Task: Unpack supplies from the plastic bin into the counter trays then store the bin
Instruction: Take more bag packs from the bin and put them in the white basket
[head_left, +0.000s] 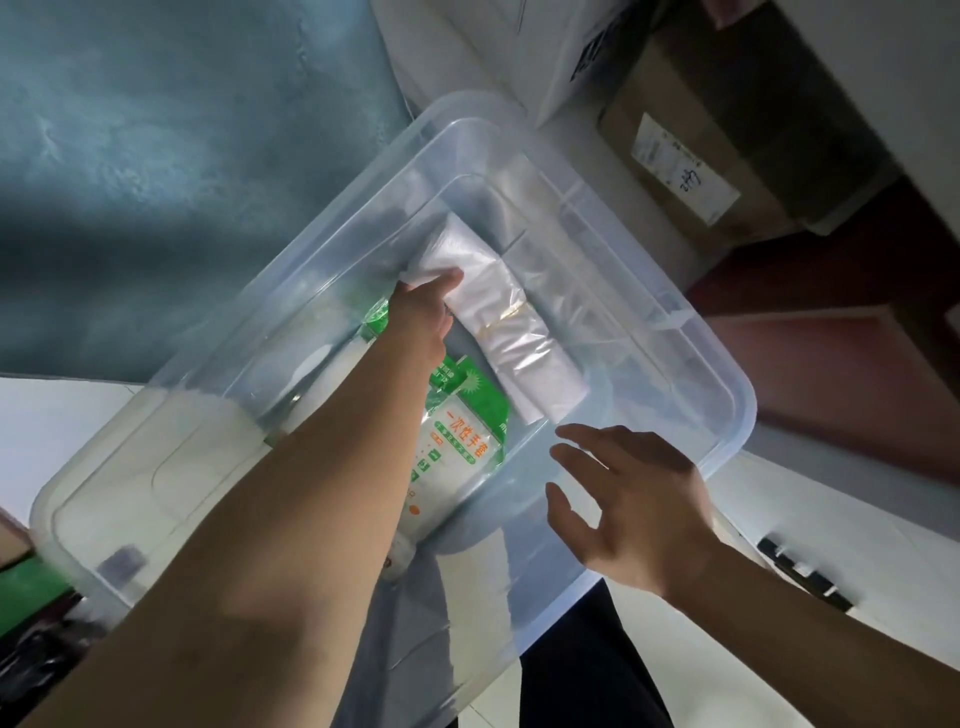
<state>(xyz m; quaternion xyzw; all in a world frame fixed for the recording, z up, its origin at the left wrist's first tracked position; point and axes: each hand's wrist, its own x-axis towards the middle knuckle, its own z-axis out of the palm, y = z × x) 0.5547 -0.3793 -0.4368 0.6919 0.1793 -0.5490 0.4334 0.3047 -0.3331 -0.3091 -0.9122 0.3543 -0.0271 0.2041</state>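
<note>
Left hand (423, 312) deep in the clear plastic bin (724, 410), fingers clamped on the far end of a white bag bundle (511, 325) for lifting out, right hand (631, 501) spread and empty over the near rim, steadying

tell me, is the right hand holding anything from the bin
No, the right hand hovers with fingers spread above the clear plastic bin, while the left hand grips the white bag bundle.

Clear plastic bin (649, 291) holds white bag roll (509, 322), green-printed packet (462, 431).
</note>
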